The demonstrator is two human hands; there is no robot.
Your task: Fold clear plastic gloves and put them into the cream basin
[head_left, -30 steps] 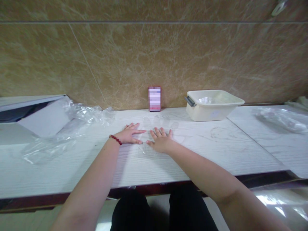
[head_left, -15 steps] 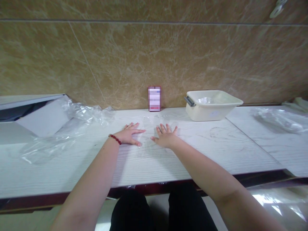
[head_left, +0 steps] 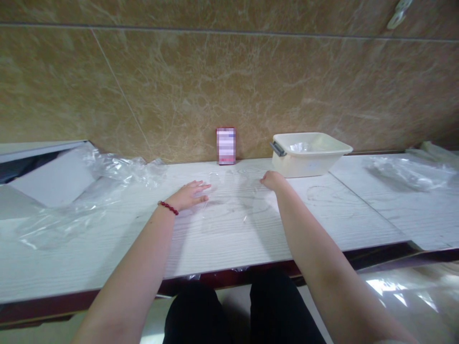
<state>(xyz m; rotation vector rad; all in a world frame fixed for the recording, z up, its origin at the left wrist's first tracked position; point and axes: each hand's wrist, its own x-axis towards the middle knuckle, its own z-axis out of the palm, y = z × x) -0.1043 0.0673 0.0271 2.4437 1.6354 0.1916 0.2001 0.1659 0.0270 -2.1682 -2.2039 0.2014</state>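
Observation:
A thin clear plastic bag (head_left: 233, 193) lies on the white table (head_left: 222, 239) between my hands. My left hand (head_left: 189, 195), with a red bead bracelet at the wrist, rests flat on the bag's left edge with fingers stretched out. My right hand (head_left: 271, 180) is closed in a pinch at the bag's right edge, close to the cream basin, and that side of the plastic looks slightly lifted.
A cream plastic basin (head_left: 304, 167) with a grey handle stands at the back right by the marble wall. A small card (head_left: 225, 145) leans on the wall. Crumpled clear plastic (head_left: 118, 169) and white board (head_left: 53, 179) lie left; more plastic (head_left: 412, 172) lies right.
My right hand has slid right and away from the left hand, closing from flat into a pinch on the plastic. The left hand stays flat in place.

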